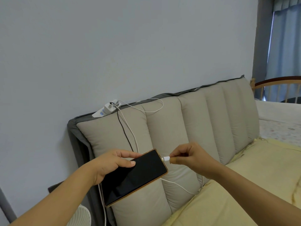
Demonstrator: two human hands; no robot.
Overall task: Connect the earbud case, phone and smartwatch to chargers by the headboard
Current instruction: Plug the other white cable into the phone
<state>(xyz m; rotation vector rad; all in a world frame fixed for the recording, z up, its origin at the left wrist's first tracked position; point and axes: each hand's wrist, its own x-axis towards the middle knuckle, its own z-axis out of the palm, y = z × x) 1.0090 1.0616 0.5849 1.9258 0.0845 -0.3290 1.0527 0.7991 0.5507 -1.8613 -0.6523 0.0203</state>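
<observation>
My left hand (112, 163) grips a black phone (135, 176) with an orange-edged case, screen up, in front of the beige padded headboard (195, 121). My right hand (190, 158) pinches a white cable plug (166, 159) whose tip touches the phone's right end. A white power strip (107, 109) with chargers plugged in lies on top of the headboard. A black cable (123, 128) and a white cable (130, 128) hang down from it. The earbud case and smartwatch are not visible.
A bed with a yellow sheet (244, 185) lies to the right. A wooden cot rail (276, 82) and curtains (286, 46) stand at the far right. A white round fan (79, 216) sits low beside the bed on the left. The wall (97, 46) is plain.
</observation>
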